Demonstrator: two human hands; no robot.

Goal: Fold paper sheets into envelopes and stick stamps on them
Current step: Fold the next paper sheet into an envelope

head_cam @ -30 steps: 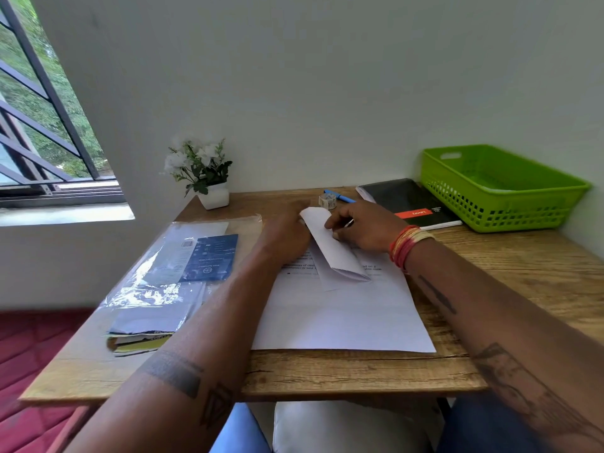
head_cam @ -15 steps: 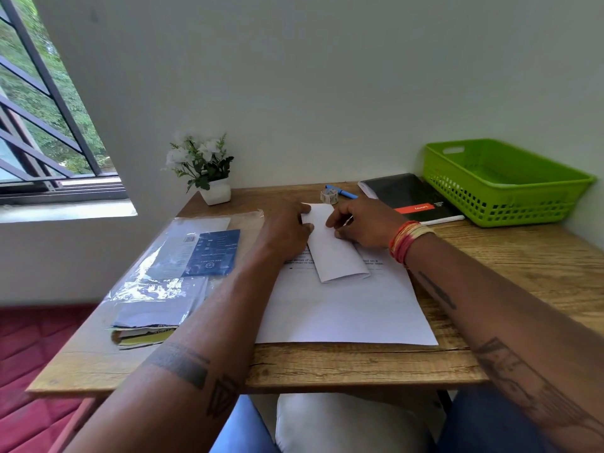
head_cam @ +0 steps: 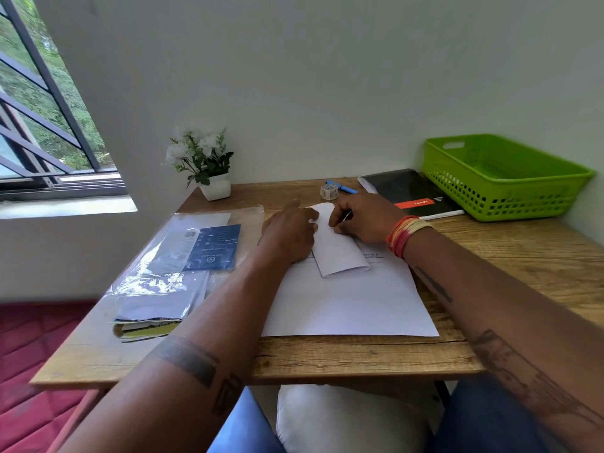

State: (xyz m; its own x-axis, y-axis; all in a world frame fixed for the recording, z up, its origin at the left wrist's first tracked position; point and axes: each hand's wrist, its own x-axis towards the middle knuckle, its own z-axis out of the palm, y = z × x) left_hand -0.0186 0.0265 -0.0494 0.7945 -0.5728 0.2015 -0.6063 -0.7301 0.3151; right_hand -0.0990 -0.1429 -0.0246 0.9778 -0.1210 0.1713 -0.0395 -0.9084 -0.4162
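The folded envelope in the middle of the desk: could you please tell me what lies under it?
The folded envelope lies on a large white sheet with printed lines, partly covered. Both hands rest on its far end.

Head view — looks forward and down, close over table (head_cam: 359, 358).
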